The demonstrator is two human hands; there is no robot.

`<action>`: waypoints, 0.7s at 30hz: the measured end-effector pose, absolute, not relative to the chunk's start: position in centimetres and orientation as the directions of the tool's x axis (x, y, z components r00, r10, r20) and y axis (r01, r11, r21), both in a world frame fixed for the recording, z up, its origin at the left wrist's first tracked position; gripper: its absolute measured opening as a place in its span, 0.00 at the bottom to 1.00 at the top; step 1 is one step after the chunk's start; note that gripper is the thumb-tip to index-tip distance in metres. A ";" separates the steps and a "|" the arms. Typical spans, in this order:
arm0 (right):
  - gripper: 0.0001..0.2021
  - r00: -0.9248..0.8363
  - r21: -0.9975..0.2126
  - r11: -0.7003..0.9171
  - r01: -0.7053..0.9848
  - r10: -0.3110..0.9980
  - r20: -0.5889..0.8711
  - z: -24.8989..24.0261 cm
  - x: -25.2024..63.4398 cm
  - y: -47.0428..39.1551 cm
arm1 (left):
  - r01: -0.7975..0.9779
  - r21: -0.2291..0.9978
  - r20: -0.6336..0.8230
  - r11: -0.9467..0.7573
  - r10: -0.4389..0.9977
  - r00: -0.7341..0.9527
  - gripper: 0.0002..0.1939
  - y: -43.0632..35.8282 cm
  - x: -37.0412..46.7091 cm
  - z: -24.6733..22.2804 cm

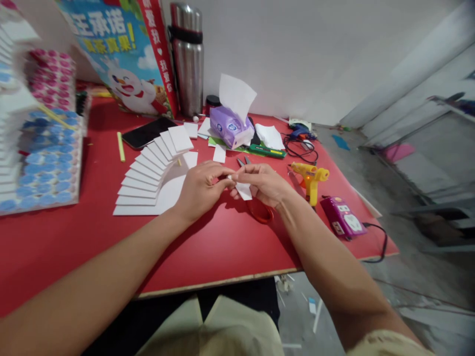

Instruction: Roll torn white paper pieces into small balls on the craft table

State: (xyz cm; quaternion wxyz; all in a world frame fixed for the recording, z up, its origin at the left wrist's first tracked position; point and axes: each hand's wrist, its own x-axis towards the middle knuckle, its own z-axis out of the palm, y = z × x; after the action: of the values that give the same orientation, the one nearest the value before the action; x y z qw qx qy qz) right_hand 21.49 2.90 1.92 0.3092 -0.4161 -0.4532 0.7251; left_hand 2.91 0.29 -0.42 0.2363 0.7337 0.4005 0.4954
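Above the red table [222, 257], my left hand [204, 188] and my right hand [260, 183] meet at the fingertips. Between them is a small white piece [244, 191], pinched by the fingers of both hands. Red-handled scissors [261, 212] lie beneath my right hand, their tips showing beyond it. To the left of my left hand stands a fan-shaped stack of white steps [139, 190] on a white base. A yellow glue gun [310, 177] with a small orange light rests to the right of my right hand.
A purple power box [343, 217] with a cable sits near the right edge. Behind are a tissue pack [230, 128], a green cutter [267, 151], a phone [148, 132] and a steel flask [188, 64]. Blue round pieces [50, 168] are at the left.
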 end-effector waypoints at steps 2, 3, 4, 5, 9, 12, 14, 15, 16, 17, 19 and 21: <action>0.17 -0.521 -0.881 -0.468 -0.073 0.771 -0.367 1.8 21.6 3.2 | 0.311 0.784 0.509 -0.537 0.843 0.171 0.06 0.5 2.8 -0.5; 0.19 -0.551 -0.853 -0.517 -0.073 0.734 -0.398 1.7 21.7 3.4 | 0.282 0.805 0.495 -0.522 0.853 0.166 0.07 0.6 2.7 -0.5; 0.23 -0.579 -0.818 -0.570 -0.070 0.692 -0.432 1.7 21.7 3.6 | 0.255 0.820 0.484 -0.512 0.859 0.165 0.08 0.7 2.6 -0.6; 0.27 -0.600 -0.781 -0.621 -0.064 0.649 -0.467 1.7 21.8 3.7 | 0.233 0.830 0.480 -0.507 0.862 0.163 0.08 0.8 2.6 -0.6; 0.29 -0.633 -0.704 -0.709 -0.050 0.567 -0.526 2.1 22.0 3.9 | 0.195 0.815 0.529 -0.546 0.838 0.134 0.08 1.1 2.5 -0.9; 0.24 -0.647 -0.721 -0.682 -0.121 0.605 -0.465 2.6 22.1 3.6 | 0.172 0.803 0.555 -0.571 0.821 0.133 0.09 1.2 2.5 -0.9; 0.21 -0.674 -0.731 -0.664 -0.159 0.614 -0.411 2.8 22.2 3.5 | 0.163 0.809 0.550 -0.565 0.825 0.131 0.09 1.3 2.5 -0.9; 0.20 -0.691 -0.734 -0.658 -0.168 0.610 -0.388 2.8 22.2 3.4 | 0.161 0.814 0.544 -0.559 0.829 0.130 0.09 1.3 2.6 -0.9; 0.18 -0.705 -0.738 -0.652 -0.172 0.605 -0.371 2.8 22.3 3.3 | 0.159 0.819 0.538 -0.552 0.834 0.126 0.09 1.3 2.6 -0.9; 0.17 -0.712 -0.745 -0.645 -0.170 0.603 -0.359 2.8 22.3 3.3 | 0.156 0.825 0.530 -0.543 0.839 0.121 0.08 1.2 2.6 -0.9; 0.13 -0.707 -0.769 -0.619 -0.164 0.617 -0.345 2.8 22.5 3.2 | 0.150 0.841 0.508 -0.520 0.854 0.113 0.09 1.2 2.6 -0.8; 0.10 -0.678 -0.808 -0.568 -0.154 0.656 -0.332 2.9 22.5 3.0 | 0.148 0.859 0.477 -0.490 0.871 0.114 0.09 1.1 2.5 -0.7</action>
State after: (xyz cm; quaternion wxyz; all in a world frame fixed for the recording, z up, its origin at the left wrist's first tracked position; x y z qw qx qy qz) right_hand 22.54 2.96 2.91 0.2450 -0.3178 -0.3948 0.8265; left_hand 2.55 1.11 -0.69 0.3313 0.6689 0.3812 0.5455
